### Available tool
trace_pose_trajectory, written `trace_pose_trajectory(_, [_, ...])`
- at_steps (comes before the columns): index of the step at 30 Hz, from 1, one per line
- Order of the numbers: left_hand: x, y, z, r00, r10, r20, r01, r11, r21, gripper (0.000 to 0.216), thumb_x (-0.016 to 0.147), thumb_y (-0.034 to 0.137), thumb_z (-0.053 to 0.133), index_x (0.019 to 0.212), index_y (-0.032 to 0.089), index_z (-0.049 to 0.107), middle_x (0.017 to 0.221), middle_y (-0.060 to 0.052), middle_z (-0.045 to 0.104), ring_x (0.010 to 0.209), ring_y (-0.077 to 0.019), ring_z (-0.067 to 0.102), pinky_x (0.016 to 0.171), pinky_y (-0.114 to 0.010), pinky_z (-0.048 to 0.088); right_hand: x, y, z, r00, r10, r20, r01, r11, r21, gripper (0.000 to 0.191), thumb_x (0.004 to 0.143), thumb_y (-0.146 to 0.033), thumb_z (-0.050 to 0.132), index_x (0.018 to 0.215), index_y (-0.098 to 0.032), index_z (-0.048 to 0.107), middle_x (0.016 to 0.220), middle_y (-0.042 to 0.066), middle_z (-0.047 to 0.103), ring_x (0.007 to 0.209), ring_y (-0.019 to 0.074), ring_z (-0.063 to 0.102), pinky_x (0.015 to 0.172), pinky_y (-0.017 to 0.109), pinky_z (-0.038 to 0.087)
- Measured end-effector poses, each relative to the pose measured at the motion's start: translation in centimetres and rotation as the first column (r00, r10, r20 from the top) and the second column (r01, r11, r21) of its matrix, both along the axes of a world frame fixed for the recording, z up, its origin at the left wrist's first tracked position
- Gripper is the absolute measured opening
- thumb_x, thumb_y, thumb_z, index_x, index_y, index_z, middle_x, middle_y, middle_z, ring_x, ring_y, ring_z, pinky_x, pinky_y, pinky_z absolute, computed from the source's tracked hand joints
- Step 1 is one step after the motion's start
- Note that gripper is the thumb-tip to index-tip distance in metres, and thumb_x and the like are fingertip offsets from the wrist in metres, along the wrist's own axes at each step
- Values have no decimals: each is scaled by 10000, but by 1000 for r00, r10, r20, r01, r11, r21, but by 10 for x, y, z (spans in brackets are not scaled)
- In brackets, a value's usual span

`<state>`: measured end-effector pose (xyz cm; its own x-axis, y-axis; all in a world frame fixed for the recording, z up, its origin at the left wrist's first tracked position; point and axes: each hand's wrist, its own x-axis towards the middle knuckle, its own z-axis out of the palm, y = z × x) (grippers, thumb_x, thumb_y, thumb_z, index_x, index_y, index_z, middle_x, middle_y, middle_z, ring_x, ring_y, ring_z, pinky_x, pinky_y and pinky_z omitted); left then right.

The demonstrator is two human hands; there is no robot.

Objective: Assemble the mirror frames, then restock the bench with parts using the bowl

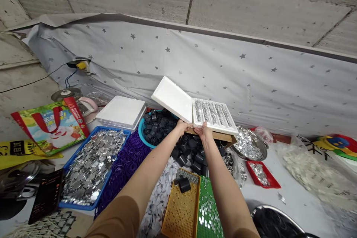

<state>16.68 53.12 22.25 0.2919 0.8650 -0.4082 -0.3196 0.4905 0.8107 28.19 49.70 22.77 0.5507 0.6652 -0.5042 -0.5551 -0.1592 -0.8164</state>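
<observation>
A white foam tray (234,131) holds rows of thin silvery metal parts in long slots, resting on a brown cardboard box (227,138). Leaning up to its left is a plain white foam lid (174,98). My left hand (182,127) is closed at the lid's lower corner, close to the joint with the tray. Fingers of my right hand (204,132) grip the front edge of the tray, thumb side toward my left hand. Below both hands lies a heap of black cylindrical caps (192,154); more black pieces fill a turquoise basin (142,134) on the left.
To the left are stacked white foam boxes (121,109), a blue tray (96,208) of silver discs and purple rings (126,163). Yellow (178,208) and green (208,208) perforated trays lie in front. A metal bowl (264,152) and red tray (275,184) stand right.
</observation>
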Motion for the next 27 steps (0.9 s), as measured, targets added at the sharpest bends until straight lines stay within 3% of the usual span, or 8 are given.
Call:
trace_pose_trajectory(4, [0,-1,4,996,-84,-28,86,994,70,302,570,-19,822,769,100,628,604,8,608,509,-72,525,499,-192,384,9,-8,-1,1000,0,23,-1,1000,19,274,946,-365,469,1078,-129,511,702,37,645,577,156,655,603,342,598])
trace_pose_trajectory(9, [-7,-4,1,985,-155,-69,162,980,112,375,487,-61,799,779,116,643,593,-3,618,531,-103,544,510,-213,388,22,-16,-9,999,-16,32,14,999,42,262,905,-382,539,1006,-141,543,685,44,640,594,166,658,633,379,603])
trace_pose_trajectory(15, [-88,11,-8,991,-78,-111,94,984,148,321,523,-7,757,765,137,603,540,47,542,482,-63,478,482,-180,344,72,-49,-11,984,-162,75,158,985,66,296,941,-397,443,1179,-223,471,806,5,650,556,109,603,635,397,604])
trace_pose_trajectory(18, [-114,11,-6,995,-60,-74,73,980,187,295,528,1,742,744,136,591,570,38,547,497,-65,478,490,-185,341,87,-68,-13,985,-153,79,148,986,75,249,943,-346,440,1163,-235,471,840,7,647,582,111,604,612,399,608])
trace_pose_trajectory(23, [-133,4,20,996,-67,62,49,963,264,271,539,47,762,725,133,584,579,37,526,510,-62,442,526,-206,365,85,-77,-18,992,-106,74,100,992,80,200,947,-335,441,1078,-195,498,802,13,621,641,130,628,580,350,611])
trace_pose_trajectory(27, [-169,-19,52,981,-98,165,35,936,350,355,548,119,825,840,125,624,648,29,533,559,-65,434,563,-216,381,65,-57,-20,999,-39,28,37,997,66,256,940,-366,475,1076,-154,521,806,40,624,659,144,637,560,316,599])
